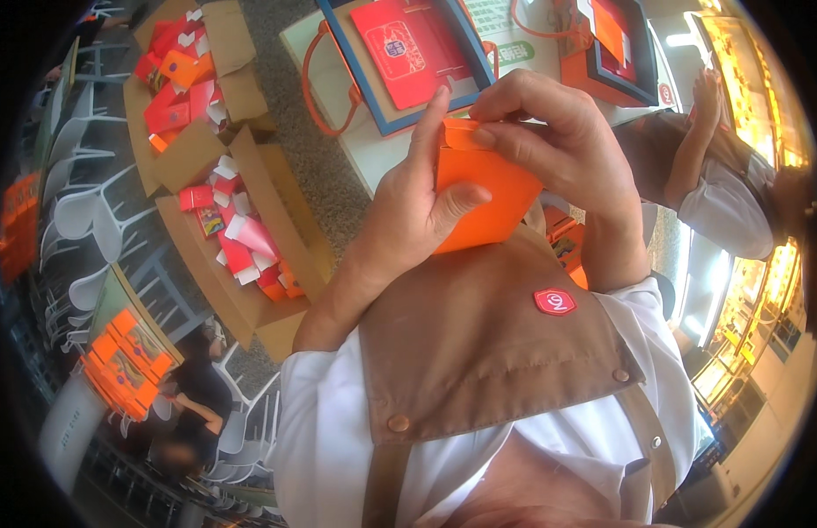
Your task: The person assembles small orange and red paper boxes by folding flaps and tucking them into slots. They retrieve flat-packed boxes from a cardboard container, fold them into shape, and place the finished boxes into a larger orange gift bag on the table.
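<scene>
An orange cardboard box [496, 202] is held up in front of my brown apron, above the near edge of the white table. My left hand [417, 189] grips its left side, with the thumb across the front face and the index finger pointing up. At the box's top edge, my right hand [562, 132] pinches a narrow flap between thumb and fingers. The box's inside cannot be seen. Just beyond my hands stands a blue-rimmed gift box [370, 112] with orange rope handles. Inside it lies a flat red box [408, 53].
To the left, two brown cartons [289, 198] contain many red and orange boxes. Another blue-rimmed gift box [615, 92] sits on the white table [360, 145]. A co-worker [725, 189] stands close at right. White chairs [100, 211] and orange boxes [127, 361] are further left.
</scene>
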A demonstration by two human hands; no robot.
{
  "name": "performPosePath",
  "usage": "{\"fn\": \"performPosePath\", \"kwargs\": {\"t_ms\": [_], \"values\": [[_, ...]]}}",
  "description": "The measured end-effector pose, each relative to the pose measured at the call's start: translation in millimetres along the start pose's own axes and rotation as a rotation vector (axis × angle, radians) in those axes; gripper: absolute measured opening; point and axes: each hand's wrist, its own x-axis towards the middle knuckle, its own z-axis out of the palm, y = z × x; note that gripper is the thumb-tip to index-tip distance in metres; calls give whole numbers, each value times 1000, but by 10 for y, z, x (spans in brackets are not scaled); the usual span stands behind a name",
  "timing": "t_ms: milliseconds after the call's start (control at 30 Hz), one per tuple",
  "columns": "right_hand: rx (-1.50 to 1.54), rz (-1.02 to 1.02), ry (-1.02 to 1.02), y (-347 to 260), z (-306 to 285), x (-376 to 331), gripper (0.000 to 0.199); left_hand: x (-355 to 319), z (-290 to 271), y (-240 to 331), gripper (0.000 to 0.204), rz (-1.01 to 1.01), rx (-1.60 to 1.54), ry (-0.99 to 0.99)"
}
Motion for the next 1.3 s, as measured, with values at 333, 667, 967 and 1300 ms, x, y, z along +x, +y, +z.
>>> {"fn": "performPosePath", "kwargs": {"t_ms": [333, 667, 967, 1300], "values": [[-23, -113, 42, 30, 54, -32, 9, -42, 29, -11, 102, -1, 28, -21], [-53, -135, 53, 21, 39, -138, 11, -90, 84, 29, 102, -25, 47, -44], [-177, -162, 34, -45, -13, -183, 10, -56, 87, 68, 101, -22, 63, -75], [59, -176, 34, 14, -54, -211, 13, -34, 152, -19, 85, 57, -83, 76]]}}
